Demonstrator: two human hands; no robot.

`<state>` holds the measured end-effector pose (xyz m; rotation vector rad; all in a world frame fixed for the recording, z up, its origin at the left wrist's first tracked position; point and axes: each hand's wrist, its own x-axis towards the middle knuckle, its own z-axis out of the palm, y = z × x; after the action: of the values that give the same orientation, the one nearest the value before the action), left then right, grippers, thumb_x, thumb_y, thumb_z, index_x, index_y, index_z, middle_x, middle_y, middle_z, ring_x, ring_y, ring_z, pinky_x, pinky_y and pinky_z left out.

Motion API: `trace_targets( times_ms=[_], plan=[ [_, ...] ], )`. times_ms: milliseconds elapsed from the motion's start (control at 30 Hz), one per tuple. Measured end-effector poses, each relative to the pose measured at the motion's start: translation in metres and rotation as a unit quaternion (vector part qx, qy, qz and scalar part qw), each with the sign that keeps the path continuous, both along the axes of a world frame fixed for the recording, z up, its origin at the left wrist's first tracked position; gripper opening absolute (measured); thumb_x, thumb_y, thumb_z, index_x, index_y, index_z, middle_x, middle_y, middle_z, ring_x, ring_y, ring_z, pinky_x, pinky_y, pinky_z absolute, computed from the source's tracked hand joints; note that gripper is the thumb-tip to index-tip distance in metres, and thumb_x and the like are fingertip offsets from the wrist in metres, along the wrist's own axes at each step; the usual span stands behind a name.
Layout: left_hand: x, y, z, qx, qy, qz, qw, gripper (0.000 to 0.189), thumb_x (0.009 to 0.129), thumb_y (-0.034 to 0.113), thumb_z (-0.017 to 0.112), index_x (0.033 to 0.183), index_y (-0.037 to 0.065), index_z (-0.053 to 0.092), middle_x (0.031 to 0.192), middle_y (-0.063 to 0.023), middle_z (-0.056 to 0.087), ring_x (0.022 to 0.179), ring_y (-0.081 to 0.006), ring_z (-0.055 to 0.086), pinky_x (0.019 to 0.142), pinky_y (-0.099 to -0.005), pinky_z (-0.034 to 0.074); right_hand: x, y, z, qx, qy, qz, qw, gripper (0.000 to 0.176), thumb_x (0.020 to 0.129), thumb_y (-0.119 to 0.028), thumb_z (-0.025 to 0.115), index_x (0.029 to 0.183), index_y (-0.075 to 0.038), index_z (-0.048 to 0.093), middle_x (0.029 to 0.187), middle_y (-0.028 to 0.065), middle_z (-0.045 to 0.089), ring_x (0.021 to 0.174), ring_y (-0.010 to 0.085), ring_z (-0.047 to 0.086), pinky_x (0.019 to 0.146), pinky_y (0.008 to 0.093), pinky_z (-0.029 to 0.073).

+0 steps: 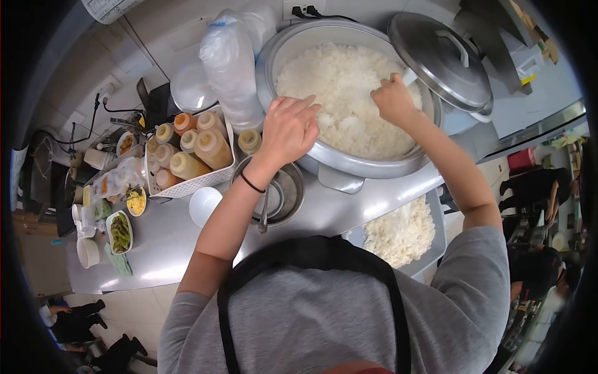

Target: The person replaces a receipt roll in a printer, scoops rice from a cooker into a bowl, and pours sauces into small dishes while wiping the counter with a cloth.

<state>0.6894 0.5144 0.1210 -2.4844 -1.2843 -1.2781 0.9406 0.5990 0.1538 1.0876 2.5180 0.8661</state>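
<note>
A large metal pot [349, 163] full of cooked white rice [342, 81] stands on the steel counter. My right hand [393, 98] is closed around the white handle of a rice paddle [409, 76] and works inside the rice. My left hand [288, 129] rests on the pot's near rim with fingers spread toward the rice; a black band circles its wrist. What lies under its palm is hidden.
The pot lid [445, 59] leans at the right rim. A white basket of sauce bottles [187, 156], a stack of clear containers [233, 65], a metal bowl with utensils [280, 193], a tray of rice [402, 234] and small food dishes [119, 232] surround me. Other people stand at the edges.
</note>
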Motion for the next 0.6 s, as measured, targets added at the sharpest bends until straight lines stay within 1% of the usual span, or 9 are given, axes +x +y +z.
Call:
trace_targets(
  times_ms=[67, 133, 167, 233, 300, 367, 467, 500, 600],
  plan=[
    [0.000, 0.001, 0.001, 0.008, -0.008, -0.003, 1.000, 0.024, 0.071, 0.011, 0.051, 0.091, 0.003, 0.064, 0.099, -0.0103, 0.062, 0.081, -0.0238, 0.055, 0.077, -0.0370, 0.039, -0.008, -0.012, 0.000, -0.009, 0.000, 0.021, 1.000, 0.007, 0.068, -0.012, 0.056, 0.064, -0.012, 0.062, 0.062, 0.0024, 0.058, 0.075, 0.0157, 0.055, 0.078, 0.0321, 0.030],
    [0.001, 0.000, 0.001, 0.007, -0.015, -0.002, 1.000, 0.024, 0.071, 0.012, 0.051, 0.090, 0.003, 0.063, 0.099, -0.0099, 0.063, 0.080, -0.0236, 0.055, 0.075, -0.0362, 0.038, -0.020, -0.017, 0.000, -0.118, -0.018, 0.041, 0.992, 0.008, 0.064, -0.011, 0.059, 0.071, -0.013, 0.061, 0.065, 0.0021, 0.058, 0.079, 0.0174, 0.055, 0.078, 0.0361, 0.031],
    [0.001, 0.000, 0.001, 0.003, -0.020, 0.000, 1.000, 0.023, 0.071, 0.012, 0.052, 0.089, 0.003, 0.063, 0.098, -0.0096, 0.063, 0.079, -0.0234, 0.055, 0.073, -0.0353, 0.038, -0.021, -0.005, 0.005, -0.115, -0.018, 0.043, 0.992, 0.008, 0.064, -0.011, 0.059, 0.071, -0.013, 0.061, 0.065, 0.0021, 0.058, 0.079, 0.0174, 0.055, 0.078, 0.0361, 0.031],
    [0.000, 0.001, 0.002, 0.005, -0.019, -0.002, 1.000, 0.023, 0.070, 0.012, 0.052, 0.089, 0.004, 0.063, 0.098, -0.0095, 0.063, 0.079, -0.0236, 0.054, 0.073, -0.0351, 0.038, -0.026, 0.044, 0.022, 0.034, 0.054, 0.024, 0.998, 0.008, 0.065, -0.012, 0.058, 0.071, -0.014, 0.062, 0.065, 0.0021, 0.059, 0.076, 0.0171, 0.056, 0.077, 0.0365, 0.031],
    [0.000, 0.000, 0.003, 0.007, -0.018, -0.003, 1.000, 0.023, 0.070, 0.012, 0.052, 0.089, 0.004, 0.063, 0.097, -0.0094, 0.063, 0.078, -0.0237, 0.054, 0.073, -0.0350, 0.037, -0.013, 0.117, 0.028, 0.172, 0.029, -0.019, 0.984, 0.009, 0.068, -0.013, 0.055, 0.072, -0.015, 0.064, 0.068, 0.0027, 0.061, 0.077, 0.0171, 0.057, 0.078, 0.0383, 0.032],
    [0.001, 0.000, 0.004, 0.003, -0.020, -0.005, 1.000, 0.023, 0.069, 0.013, 0.052, 0.088, 0.004, 0.063, 0.096, -0.0089, 0.063, 0.077, -0.0239, 0.054, 0.072, -0.0347, 0.037, -0.008, 0.162, 0.029, 0.165, 0.042, -0.083, 0.982, 0.012, 0.072, -0.015, 0.053, 0.073, -0.014, 0.065, 0.073, 0.0040, 0.064, 0.080, 0.0179, 0.058, 0.080, 0.0402, 0.032],
    [0.002, -0.001, 0.006, 0.002, -0.028, -0.003, 1.000, 0.023, 0.068, 0.013, 0.053, 0.087, 0.004, 0.064, 0.092, -0.0092, 0.063, 0.076, -0.0228, 0.054, 0.073, -0.0343, 0.038, -0.010, 0.195, 0.000, 0.206, 0.031, -0.094, 0.974, 0.014, 0.073, -0.017, 0.051, 0.073, -0.015, 0.065, 0.076, 0.0049, 0.064, 0.081, 0.0190, 0.059, 0.082, 0.0412, 0.031],
    [0.002, 0.001, 0.005, 0.010, -0.037, -0.004, 0.999, 0.022, 0.067, 0.013, 0.054, 0.085, 0.005, 0.064, 0.091, -0.0073, 0.063, 0.075, -0.0222, 0.053, 0.072, -0.0335, 0.037, -0.022, 0.195, -0.008, 0.183, 0.013, -0.121, 0.976, 0.014, 0.073, -0.017, 0.051, 0.071, -0.015, 0.065, 0.075, 0.0049, 0.064, 0.080, 0.0192, 0.059, 0.082, 0.0404, 0.031],
    [0.003, 0.002, 0.005, 0.014, -0.053, -0.003, 0.998, 0.022, 0.065, 0.012, 0.054, 0.084, 0.006, 0.063, 0.088, -0.0054, 0.063, 0.074, -0.0215, 0.053, 0.071, -0.0330, 0.037, -0.036, 0.183, -0.012, 0.128, 0.028, -0.074, 0.989, 0.014, 0.072, -0.015, 0.051, 0.070, -0.014, 0.065, 0.074, 0.0047, 0.063, 0.078, 0.0197, 0.059, 0.082, 0.0402, 0.031]
  ],
)
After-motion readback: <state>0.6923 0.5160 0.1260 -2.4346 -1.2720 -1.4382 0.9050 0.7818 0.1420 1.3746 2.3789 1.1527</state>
